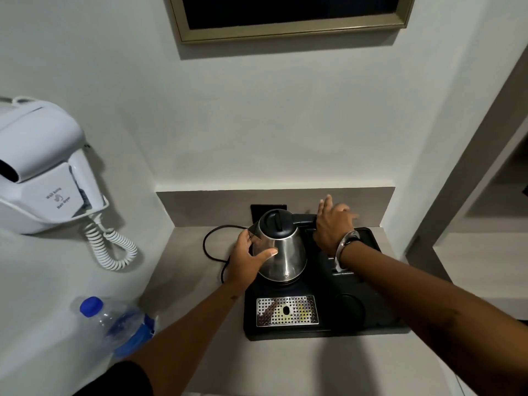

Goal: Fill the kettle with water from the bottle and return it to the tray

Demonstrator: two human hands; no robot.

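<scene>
My left hand [248,260] steadies the kettle [281,247], fingers wrapped on its side; my right hand [334,224], fingers spread, reaches behind it for the handle.

kettle [283,252]: silver, black lid | tray [371,310]: black | bottle [120,324]: blue cap

Kettle [281,247] on tray [368,324], bottle [120,324] left

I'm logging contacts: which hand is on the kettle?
The left hand, its palm and thumb against the steel kettle body. The right hand is spread open beyond the handle, gripping nothing.
</scene>
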